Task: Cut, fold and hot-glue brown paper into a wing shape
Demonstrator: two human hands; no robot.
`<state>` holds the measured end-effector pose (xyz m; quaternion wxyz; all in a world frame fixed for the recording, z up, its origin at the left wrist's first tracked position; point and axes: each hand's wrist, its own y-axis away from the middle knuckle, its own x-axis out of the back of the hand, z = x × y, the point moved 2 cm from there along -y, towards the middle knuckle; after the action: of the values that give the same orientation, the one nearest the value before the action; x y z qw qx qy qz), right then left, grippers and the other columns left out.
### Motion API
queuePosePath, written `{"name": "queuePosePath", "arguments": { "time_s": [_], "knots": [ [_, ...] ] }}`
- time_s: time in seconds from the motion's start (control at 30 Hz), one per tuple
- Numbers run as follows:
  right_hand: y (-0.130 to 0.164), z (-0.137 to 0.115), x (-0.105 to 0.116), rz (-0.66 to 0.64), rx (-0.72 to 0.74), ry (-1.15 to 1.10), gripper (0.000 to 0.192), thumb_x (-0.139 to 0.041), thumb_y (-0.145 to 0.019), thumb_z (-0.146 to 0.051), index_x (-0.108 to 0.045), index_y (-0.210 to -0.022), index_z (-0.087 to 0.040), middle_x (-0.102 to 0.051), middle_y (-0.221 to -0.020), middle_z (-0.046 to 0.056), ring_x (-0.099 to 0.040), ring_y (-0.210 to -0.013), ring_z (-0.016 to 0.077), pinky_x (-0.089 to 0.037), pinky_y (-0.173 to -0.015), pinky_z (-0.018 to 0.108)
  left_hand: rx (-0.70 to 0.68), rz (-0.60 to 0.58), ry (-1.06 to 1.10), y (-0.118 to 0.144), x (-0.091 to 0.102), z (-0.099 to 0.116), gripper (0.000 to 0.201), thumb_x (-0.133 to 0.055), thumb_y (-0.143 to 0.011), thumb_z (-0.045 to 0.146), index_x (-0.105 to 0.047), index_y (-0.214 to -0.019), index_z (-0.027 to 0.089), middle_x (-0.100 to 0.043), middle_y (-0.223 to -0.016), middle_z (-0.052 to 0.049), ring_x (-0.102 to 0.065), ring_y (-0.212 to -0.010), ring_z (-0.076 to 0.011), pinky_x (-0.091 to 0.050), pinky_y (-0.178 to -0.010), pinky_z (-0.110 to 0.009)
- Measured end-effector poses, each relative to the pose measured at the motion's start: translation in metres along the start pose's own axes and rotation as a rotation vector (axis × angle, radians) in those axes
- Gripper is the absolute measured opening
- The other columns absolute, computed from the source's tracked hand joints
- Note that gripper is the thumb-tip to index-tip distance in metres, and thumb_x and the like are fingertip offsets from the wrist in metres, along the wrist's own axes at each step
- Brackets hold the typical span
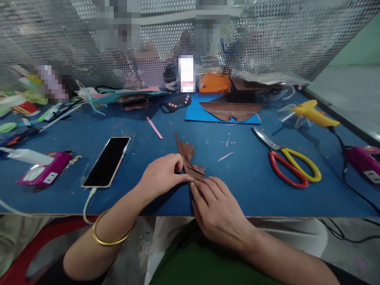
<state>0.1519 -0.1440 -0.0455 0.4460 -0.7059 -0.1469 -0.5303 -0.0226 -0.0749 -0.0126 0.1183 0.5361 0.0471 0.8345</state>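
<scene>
A: Pinching the folded brown paper (190, 160) on the blue worktop (249, 170): left hand (162, 174)?
B: Yes; right hand (215, 206) pressed fingertips flat on it. Several folds made, shape seemed unfinished.

The folded paper piece (189, 160) lies on the worktop (243, 190) near the middle of its front edge, the left hand (162, 175) on its left side and the right hand (215, 208) at its front end; the phone (107, 161) lies left of the left hand; the scissors (287, 162) lie to the right, well apart; the glue gun (313, 113) sits behind them toward the back right corner; a paper sheet (197, 113) lies behind the folded piece, a cut shape (231, 110) on it; a perforated screen (267, 39) stands along the back edge.
</scene>
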Motion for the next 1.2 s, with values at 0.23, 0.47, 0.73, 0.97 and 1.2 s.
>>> {"name": "queuePosePath", "arguments": {
  "time_s": [0.23, 0.47, 0.73, 0.97, 1.2],
  "knots": [
    [-0.005, 0.002, 0.003, 0.016, 0.001, -0.025, 0.042, -0.051, -0.085, -0.012, -0.064, -0.121, 0.006, -0.068, -0.104, 0.022, -0.059, -0.102, 0.0321, -0.045, -0.100, 0.050, -0.023, -0.001, -0.009, -0.001, 0.000, 0.000, 0.038, -0.075, -0.073, 0.048, -0.046, -0.071, 0.023, -0.057, -0.073, 0.005, -0.050, -0.067, -0.0156, -0.028, -0.057, -0.030],
    [-0.001, 0.008, 0.004, 0.020, -0.050, -0.058, 0.040, -0.051, -0.090, -0.016, -0.062, -0.123, 0.003, -0.067, -0.111, 0.021, -0.057, -0.111, 0.0301, -0.041, -0.107, 0.048, -0.023, 0.011, -0.005, 0.003, 0.000, 0.001, 0.037, -0.071, -0.075, 0.050, -0.046, -0.072, 0.023, -0.058, -0.073, 0.004, -0.050, -0.067, -0.0160, -0.028, -0.058, -0.030],
    [0.001, 0.006, 0.001, -0.006, -0.002, -0.001, 0.043, -0.053, -0.086, -0.016, -0.062, -0.123, 0.004, -0.066, -0.115, 0.021, -0.056, -0.112, 0.0318, -0.038, -0.109, 0.048, 0.016, -0.010, 0.003, 0.002, 0.001, -0.001, 0.040, -0.073, -0.069, 0.053, -0.046, -0.073, 0.024, -0.057, -0.070, 0.005, -0.048, -0.062, -0.0159, -0.030, -0.056, -0.030],
    [0.000, 0.007, 0.004, -0.007, -0.036, -0.050, 0.045, -0.048, -0.092, -0.023, -0.060, -0.127, 0.003, -0.065, -0.118, 0.020, -0.054, -0.114, 0.0311, -0.036, -0.111, 0.047, 0.011, -0.035, -0.006, 0.005, 0.002, 0.003, 0.037, -0.075, -0.069, 0.046, -0.046, -0.075, 0.024, -0.056, -0.074, 0.005, -0.049, -0.066, -0.0164, -0.031, -0.059, -0.030],
    [-0.005, 0.011, 0.009, -0.059, -0.034, -0.091, 0.040, -0.050, -0.089, -0.022, -0.064, -0.120, -0.002, -0.065, -0.110, 0.016, -0.054, -0.108, 0.0305, -0.037, -0.109, 0.047, -0.007, -0.072, -0.029, -0.002, 0.004, 0.005, 0.040, -0.075, -0.068, 0.045, -0.042, -0.072, 0.024, -0.056, -0.073, 0.005, -0.047, -0.066, -0.0169, -0.028, -0.057, -0.030]
  ]
}}
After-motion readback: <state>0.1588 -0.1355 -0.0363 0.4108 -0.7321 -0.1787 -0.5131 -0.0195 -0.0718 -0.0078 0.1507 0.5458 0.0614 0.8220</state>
